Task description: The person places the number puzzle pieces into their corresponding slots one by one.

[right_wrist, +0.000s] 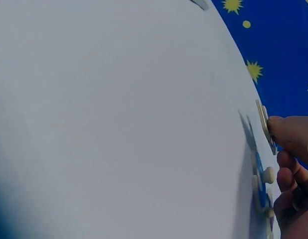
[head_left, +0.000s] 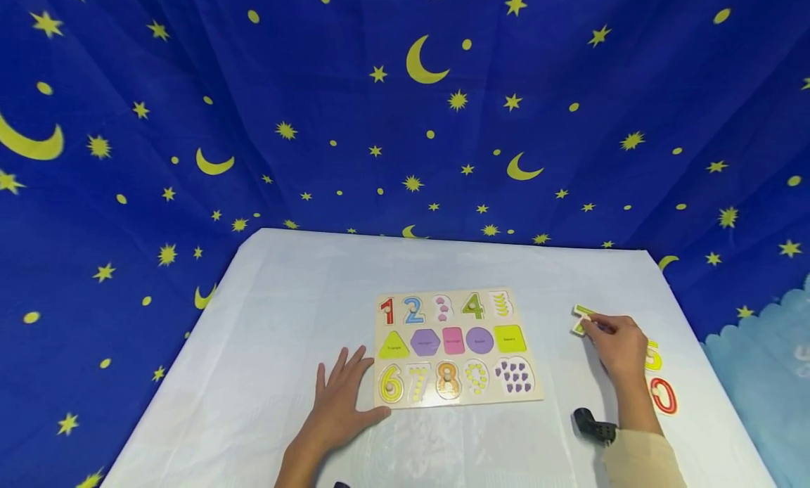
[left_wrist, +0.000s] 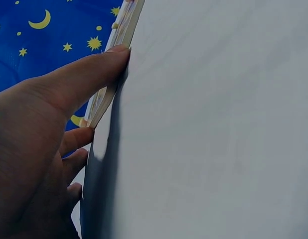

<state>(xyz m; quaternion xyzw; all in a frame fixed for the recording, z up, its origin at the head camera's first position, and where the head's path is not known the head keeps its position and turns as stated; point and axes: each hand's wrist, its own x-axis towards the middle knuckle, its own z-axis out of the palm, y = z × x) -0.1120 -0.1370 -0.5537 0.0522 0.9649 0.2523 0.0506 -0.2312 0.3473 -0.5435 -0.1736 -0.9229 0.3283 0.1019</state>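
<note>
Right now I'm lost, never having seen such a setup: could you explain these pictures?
There is no robot here: these are a person's own bare hands. The wide picture comes from a camera worn on the head, looking forward and down; the other two are taken from the left and right wrists.

On the white table lies a number puzzle board, with 1, 2, 4, 6 and 8 in place. A yellow piece and a red piece lie farther right. Behind is a blue cloth with moons and stars.

The left hand touches the board's edge. The right hand pinches a small puzzle piece; its number is hard to make out.
</note>
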